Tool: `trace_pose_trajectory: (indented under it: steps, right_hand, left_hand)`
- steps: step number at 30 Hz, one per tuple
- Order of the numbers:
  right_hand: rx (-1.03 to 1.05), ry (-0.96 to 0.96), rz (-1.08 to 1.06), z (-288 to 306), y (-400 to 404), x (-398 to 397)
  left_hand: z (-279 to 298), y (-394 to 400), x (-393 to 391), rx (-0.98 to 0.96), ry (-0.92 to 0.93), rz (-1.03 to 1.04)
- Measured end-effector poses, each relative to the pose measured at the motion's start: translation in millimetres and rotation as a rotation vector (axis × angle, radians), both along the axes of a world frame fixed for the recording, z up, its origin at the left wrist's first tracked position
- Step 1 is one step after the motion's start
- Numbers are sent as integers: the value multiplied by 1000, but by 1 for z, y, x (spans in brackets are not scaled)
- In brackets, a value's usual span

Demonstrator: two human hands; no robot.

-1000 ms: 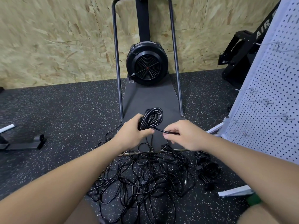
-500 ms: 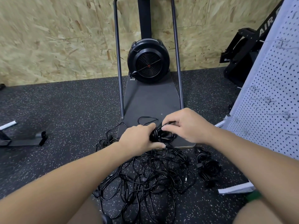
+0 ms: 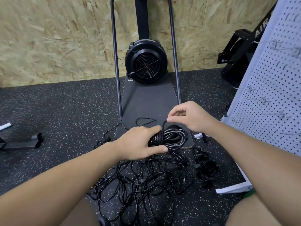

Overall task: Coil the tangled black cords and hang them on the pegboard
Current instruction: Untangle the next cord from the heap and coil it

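Observation:
My left hand grips a coiled bundle of black cord, with thumb and fingers round its left end. My right hand pinches the cord's free strand just above the coil, and the strand runs down across the loops. Below my hands a tangled heap of black cords spreads over the floor. A smaller bundled cord lies to its right. The white pegboard with wire hooks stands at the right, close to my right arm.
A black fan machine on a dark base plate with two upright bars stands ahead, against a chipboard wall. Black equipment sits behind the pegboard. A metal foot lies on the speckled rubber floor at left.
The coil has turned to lie out to the right of my left hand. My right hand moved from the loops to above the coil, carrying the strand across it.

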State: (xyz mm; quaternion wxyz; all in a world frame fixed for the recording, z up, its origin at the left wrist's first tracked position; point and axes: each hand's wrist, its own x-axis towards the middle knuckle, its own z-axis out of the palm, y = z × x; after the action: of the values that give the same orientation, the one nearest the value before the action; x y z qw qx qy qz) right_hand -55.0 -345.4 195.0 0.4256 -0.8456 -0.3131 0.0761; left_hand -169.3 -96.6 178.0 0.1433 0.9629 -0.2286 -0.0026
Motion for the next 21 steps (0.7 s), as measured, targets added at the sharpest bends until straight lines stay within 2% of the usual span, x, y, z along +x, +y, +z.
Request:
trace_pose_trajectory:
  steps: [6,11,15,21]
  right_hand:
    - [-33,202,-21,-12,-4,8]
    - [-137,320,-43,-24,-5,6]
    - [15,593,74,-24,-6,0]
    - [174,651,165,-10,-1,-2]
  left_hand:
    - [-3,1,-2,-278,147,41]
    - [-6,3,2,-270,20,78]
    - [-11,1,8,-296,-61,223]
    - [-11,4,24,-435,-103,426]
